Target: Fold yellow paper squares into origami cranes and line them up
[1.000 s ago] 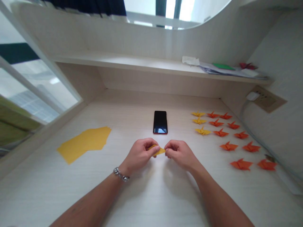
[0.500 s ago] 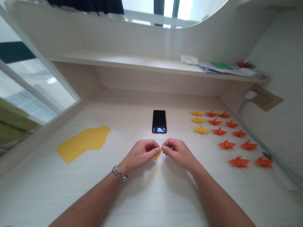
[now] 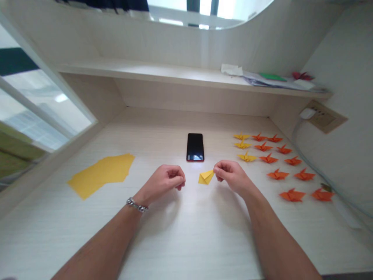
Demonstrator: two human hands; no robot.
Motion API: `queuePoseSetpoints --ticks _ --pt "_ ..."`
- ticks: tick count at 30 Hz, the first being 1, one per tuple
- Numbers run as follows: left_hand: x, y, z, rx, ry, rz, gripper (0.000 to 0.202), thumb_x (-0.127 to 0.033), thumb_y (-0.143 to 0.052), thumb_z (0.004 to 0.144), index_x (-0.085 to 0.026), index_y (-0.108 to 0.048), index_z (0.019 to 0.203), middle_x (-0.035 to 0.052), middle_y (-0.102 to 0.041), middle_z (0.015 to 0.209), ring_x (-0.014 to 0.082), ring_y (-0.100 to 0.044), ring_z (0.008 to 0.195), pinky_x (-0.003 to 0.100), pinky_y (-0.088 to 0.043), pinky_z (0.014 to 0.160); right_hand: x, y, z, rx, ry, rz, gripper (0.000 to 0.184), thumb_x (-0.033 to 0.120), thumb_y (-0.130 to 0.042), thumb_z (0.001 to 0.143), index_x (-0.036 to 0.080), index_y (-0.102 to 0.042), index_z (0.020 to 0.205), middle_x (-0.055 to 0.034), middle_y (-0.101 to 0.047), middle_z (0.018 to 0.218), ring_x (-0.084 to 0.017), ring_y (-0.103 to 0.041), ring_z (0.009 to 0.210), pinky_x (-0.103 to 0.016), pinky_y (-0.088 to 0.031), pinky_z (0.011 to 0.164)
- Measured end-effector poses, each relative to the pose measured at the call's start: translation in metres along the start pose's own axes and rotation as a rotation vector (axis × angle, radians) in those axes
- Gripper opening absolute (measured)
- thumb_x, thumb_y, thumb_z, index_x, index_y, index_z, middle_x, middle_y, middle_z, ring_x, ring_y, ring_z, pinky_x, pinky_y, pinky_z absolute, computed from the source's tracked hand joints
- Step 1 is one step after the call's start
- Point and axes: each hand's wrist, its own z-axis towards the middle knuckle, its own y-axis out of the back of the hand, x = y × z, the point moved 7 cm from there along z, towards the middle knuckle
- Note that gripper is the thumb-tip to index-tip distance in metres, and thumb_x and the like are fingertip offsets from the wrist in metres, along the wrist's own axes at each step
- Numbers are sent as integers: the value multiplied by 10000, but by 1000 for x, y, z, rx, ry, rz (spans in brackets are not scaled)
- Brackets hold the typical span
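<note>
A small folded piece of yellow paper point(image 3: 206, 177) is pinched at its right corner between the thumb and fingers of my right hand point(image 3: 231, 177). Creases and layered flaps show on its face. To the left of it, apart from the paper, my left hand point(image 3: 167, 179) is closed with the fingers curled and the thumb against them; nothing shows in its grip. Its wrist wears a silver chain bracelet point(image 3: 136, 204). Beyond the hands lies a black phone point(image 3: 195, 147), face up.
Yellow paper sheets point(image 3: 101, 173) lie overlapped at the left. On the right stand three yellow paper cranes point(image 3: 246, 157) and several orange paper cranes point(image 3: 278, 174). A cable point(image 3: 313, 167) runs from the wall socket point(image 3: 326, 116). Papers rest on the shelf point(image 3: 140, 70) above.
My left hand has let go of the folded yellow paper and moved left. My right hand has shifted right and slightly up with the paper, which now shows more fully.
</note>
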Motion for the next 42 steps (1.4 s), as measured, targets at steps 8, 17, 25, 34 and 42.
queuePoseSetpoints --ticks 8,17,25,34,42 --pt "-6 -23 0 -35 -93 -148 313 -189 -656 743 -140 -660 1053 100 -708 989 186 -675 854 293 -534 780 -2 -12 2 12 -15 86 239 381 -618 767 158 -592 685 23 -548 539 -97 -480 487 -229 -386 495" --pt "-4 -7 -1 -332 -50 -13 219 -320 -612 801 -168 -726 909 58 -730 829 166 -662 710 226 -507 620 2 -31 -2 -183 36 7 468 423 -741 654 165 -592 1016 -47 -657 832 -157 -612 673 -263 -493 577" --pt "7 -13 2 -322 22 -219 253 -365 -626 794 -120 -682 818 69 -687 709 165 -639 650 264 -524 626 0 -40 -6 -252 86 -37 438 310 -699 724 175 -554 1114 -52 -685 813 -181 -655 705 -297 -525 656" --pt "15 -20 4 -255 148 -462 229 -323 -661 766 -112 -648 854 77 -681 761 152 -638 665 263 -527 621 -7 -40 0 -190 14 162 297 429 -498 860 169 -625 924 -46 -653 740 -159 -630 625 -258 -498 531" --pt "17 -22 4 -214 165 -520 281 -371 -677 753 -118 -660 874 68 -671 782 126 -625 636 212 -495 556 -16 -47 2 -138 -84 291 308 472 -580 796 166 -589 823 -18 -625 672 -143 -600 582 -230 -471 480"
